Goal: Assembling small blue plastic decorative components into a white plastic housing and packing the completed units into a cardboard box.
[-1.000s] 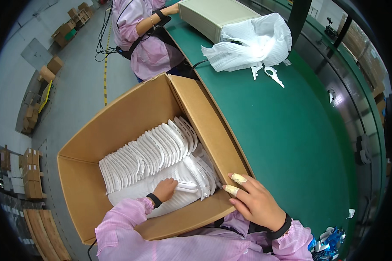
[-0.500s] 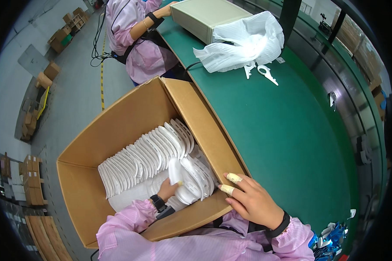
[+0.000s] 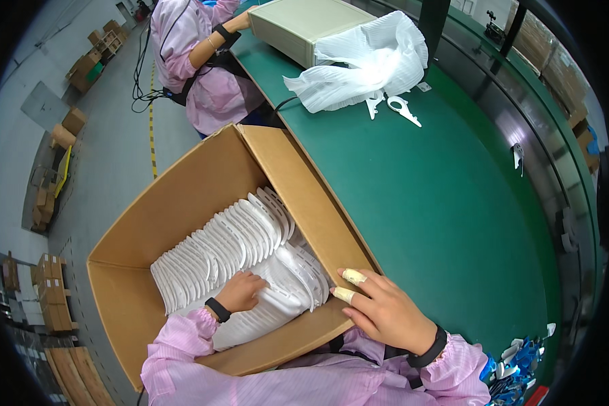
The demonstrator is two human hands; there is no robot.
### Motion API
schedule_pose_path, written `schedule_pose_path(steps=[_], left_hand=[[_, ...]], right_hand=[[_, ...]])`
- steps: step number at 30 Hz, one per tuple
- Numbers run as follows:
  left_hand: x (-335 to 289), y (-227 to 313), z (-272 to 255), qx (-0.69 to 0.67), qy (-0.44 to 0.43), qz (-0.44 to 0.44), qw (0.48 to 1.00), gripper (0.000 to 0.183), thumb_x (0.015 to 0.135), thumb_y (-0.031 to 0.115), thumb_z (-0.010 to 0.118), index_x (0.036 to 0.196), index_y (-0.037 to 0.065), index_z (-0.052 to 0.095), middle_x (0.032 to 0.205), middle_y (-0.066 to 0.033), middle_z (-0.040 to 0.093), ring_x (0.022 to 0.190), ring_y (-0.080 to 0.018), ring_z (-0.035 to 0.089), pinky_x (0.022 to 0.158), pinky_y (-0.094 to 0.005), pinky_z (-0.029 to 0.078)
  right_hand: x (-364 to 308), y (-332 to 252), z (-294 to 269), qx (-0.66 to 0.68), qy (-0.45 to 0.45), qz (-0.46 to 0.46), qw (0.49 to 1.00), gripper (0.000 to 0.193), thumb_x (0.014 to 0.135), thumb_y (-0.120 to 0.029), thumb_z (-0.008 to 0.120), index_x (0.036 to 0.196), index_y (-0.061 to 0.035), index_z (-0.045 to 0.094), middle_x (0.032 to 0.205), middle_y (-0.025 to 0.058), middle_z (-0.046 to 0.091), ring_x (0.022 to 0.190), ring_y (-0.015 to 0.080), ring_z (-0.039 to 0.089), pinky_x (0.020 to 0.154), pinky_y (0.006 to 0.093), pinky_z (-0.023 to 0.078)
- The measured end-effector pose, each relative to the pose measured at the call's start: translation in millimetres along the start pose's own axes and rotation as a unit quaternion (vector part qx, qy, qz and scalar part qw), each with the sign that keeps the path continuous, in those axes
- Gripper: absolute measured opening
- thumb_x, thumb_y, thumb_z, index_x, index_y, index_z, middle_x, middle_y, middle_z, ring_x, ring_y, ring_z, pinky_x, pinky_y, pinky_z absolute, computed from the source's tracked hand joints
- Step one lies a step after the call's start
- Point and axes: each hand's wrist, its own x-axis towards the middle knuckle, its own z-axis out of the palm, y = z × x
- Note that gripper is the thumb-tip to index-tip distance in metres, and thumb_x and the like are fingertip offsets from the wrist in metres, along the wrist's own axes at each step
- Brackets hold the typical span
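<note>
A brown cardboard box stands in front of me, with a dense row of white curved plastic parts inside. A second, shorter group of white parts leans at the box's right side. Inside the box, my left hand has its fingers closed at the end of a white curved plastic part, which lies tilted beside that group. My right hand rests by the box's right edge with fingers stretched apart and nothing held. Pale yellow tape wraps two of its fingers.
A green-topped table runs along the right. On it sit a beige casing, crumpled white wrapping and a white ring-ended piece. Blue and white pieces lie at lower right. Another person works beyond the box.
My left hand has shifted slightly left, and the white part it held upright now lies lower, tilted among the others. My right hand stays at the box edge. The view has turned a little.
</note>
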Motion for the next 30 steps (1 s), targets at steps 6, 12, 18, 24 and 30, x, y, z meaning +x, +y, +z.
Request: schedule_pose_path(steps=[6,12,18,24,30], left_hand=[[-6,-26,44,-0.291,-0.054,-0.224,0.929,0.039,0.077,0.013,0.067,0.114,0.004,0.056,0.105,-0.0100,0.062,0.091,-0.0233,0.062,0.080,-0.0393,0.049],[-18,-46,99,-0.888,0.054,-0.145,0.433,0.047,0.083,0.021,0.052,0.125,0.000,0.049,0.120,-0.0174,0.056,0.113,-0.0315,0.053,0.101,-0.0460,0.039],[20,-9,179,-0.917,0.176,-0.198,0.298,0.050,0.079,0.025,0.041,0.116,-0.007,0.052,0.120,-0.0231,0.057,0.113,-0.0373,0.053,0.106,-0.0480,0.034],[71,-12,156,-0.917,0.080,-0.177,0.349,0.046,0.085,0.022,0.034,0.119,-0.003,0.051,0.123,-0.0212,0.056,0.112,-0.0339,0.054,0.100,-0.0482,0.038],[60,6,139,-0.595,0.169,-0.407,0.673,0.036,0.081,0.013,0.050,0.116,0.007,0.051,0.109,-0.0092,0.052,0.094,-0.0193,0.049,0.083,-0.0366,0.038]], right_hand=[[-1,-2,0,0.016,0.008,0.002,1.000,0.029,0.085,-0.012,0.063,0.112,-0.0042,0.060,0.126,0.0148,0.053,0.115,0.0327,0.050,0.092,0.0408,0.043],[-2,-2,-1,0.014,0.007,0.002,1.000,0.029,0.085,-0.011,0.063,0.112,-0.0033,0.060,0.126,0.0152,0.053,0.115,0.0322,0.050,0.092,0.0405,0.043],[-2,-3,-2,0.018,0.008,0.003,1.000,0.029,0.084,-0.011,0.062,0.112,-0.0033,0.060,0.126,0.0151,0.053,0.116,0.0323,0.050,0.092,0.0405,0.043],[-3,-1,-1,0.009,0.011,-0.002,1.000,0.027,0.085,-0.012,0.062,0.111,-0.0039,0.060,0.126,0.0148,0.053,0.116,0.0321,0.050,0.092,0.0404,0.043],[-4,-1,1,0.006,0.015,-0.008,1.000,0.027,0.085,-0.012,0.062,0.111,-0.0042,0.060,0.125,0.0140,0.053,0.114,0.0314,0.051,0.091,0.0400,0.044]])
